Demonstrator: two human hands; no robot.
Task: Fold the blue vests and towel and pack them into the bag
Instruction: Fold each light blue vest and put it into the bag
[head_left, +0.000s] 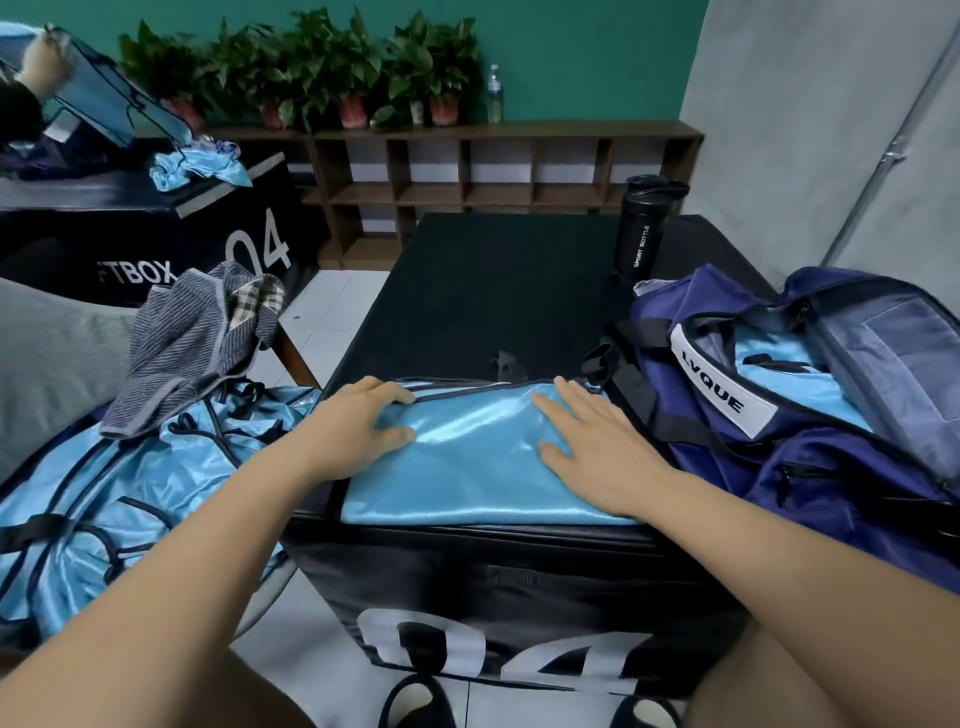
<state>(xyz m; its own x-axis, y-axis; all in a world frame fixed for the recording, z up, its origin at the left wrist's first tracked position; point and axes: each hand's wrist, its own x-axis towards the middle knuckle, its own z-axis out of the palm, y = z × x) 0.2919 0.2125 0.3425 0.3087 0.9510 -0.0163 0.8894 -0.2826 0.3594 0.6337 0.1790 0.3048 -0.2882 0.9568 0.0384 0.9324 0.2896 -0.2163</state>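
Surface (493, 291) largest of all: black box top marked 04 on its near face. Carries, to the right, navy bag (831, 493), unzipped and gaping, with one light-blue vest (779, 384) lying inside. To the left and off the box, heap of unfolded vests (119, 493), shiny blue with dark trim, and grey striped towel (192, 343) draped over its far end. At the near edge of the surface, just beside the bag, folded vest (467, 467), a flat rectangle under both hands.

Reads as the close of one fold: pressing and smoothing the folded vest before packing. Next move probably calls for slipping fingers under both short ends, lifting the rectangle level so the glossy, likely slippery cloth does not spill open, then carrying it right into the bag's mouth, onto the vest there. Heap and towel not yet folded, so well short of done.

On the vest's left end, left hand (358, 426), palm down, fingers (384, 389) loosely bent, tips at the far hem, thumb on the cloth. No pinch visible: resting, not gripping. On the right end, right hand (597, 447), palm down, fingers straight and spread, released, lying flat on the cloth. Forearms reaching in from the near side, roughly mirrored.

Behind the bag, upright black sport bottle (644, 228), untouched.
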